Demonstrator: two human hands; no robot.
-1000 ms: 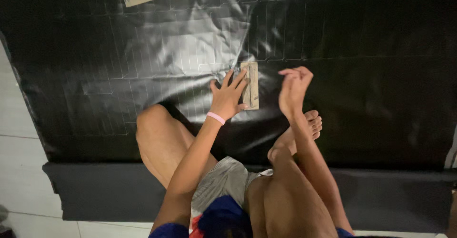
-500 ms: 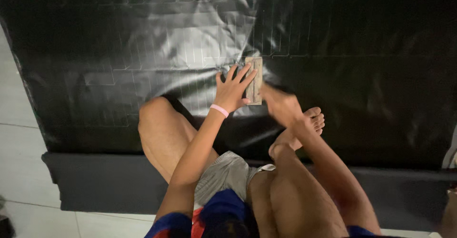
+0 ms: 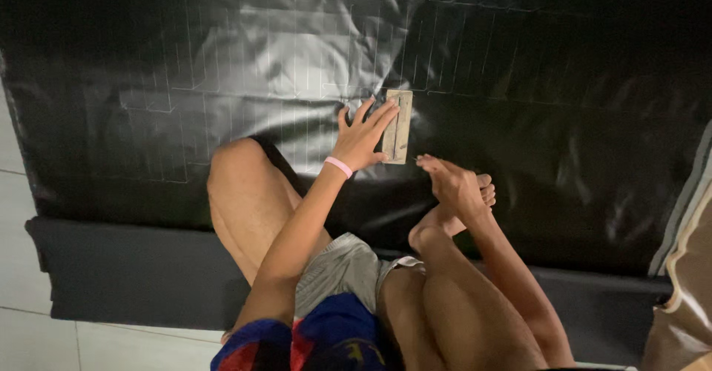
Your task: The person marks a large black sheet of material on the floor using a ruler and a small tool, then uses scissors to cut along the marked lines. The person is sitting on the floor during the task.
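Note:
A small rectangular cardboard-coloured template (image 3: 399, 126) lies flat on a wide sheet of shiny black material (image 3: 519, 82) marked with faint white ruled lines. My left hand (image 3: 362, 137), with a pink band on its wrist, presses flat on the template's left side with fingers spread. My right hand (image 3: 449, 180) hovers just below and right of the template, its fingers drawn together, near my bare foot (image 3: 456, 212). Whether it pinches something small is not visible.
I sit on the black sheet with my knees (image 3: 237, 178) bent. A darker folded layer (image 3: 133, 267) edges the sheet near me, with pale floor tiles (image 3: 15, 193) to the left. A beige cloth item (image 3: 686, 297) lies at the far right.
My right hand has dropped from raised beside the template to low near my foot. My left hand stays pressed on the template. The view has shifted, pushing the far templates out of frame.

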